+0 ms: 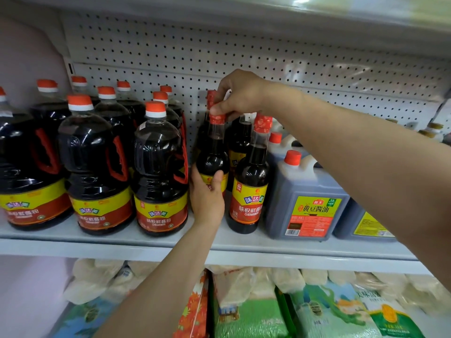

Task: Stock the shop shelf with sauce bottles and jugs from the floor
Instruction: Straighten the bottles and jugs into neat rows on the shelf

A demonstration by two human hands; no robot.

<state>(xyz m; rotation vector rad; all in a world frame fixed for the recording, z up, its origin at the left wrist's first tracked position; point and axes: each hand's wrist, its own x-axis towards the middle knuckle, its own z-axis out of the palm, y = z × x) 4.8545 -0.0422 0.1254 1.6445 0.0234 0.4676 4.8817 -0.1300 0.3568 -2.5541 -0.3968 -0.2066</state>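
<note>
Right hand [240, 95]: fingertips pinch the red cap of a slim sauce bottle [212, 157] from above. Left hand [207, 195]: fingers and thumb curled round the same bottle's lower body at its label. The bottle stands upright on the grey shelf [136, 242]. A matching bottle [250, 181] stands just right of it, round handled jugs [159, 172] just left, and square jugs [303, 201] further right.
</note>
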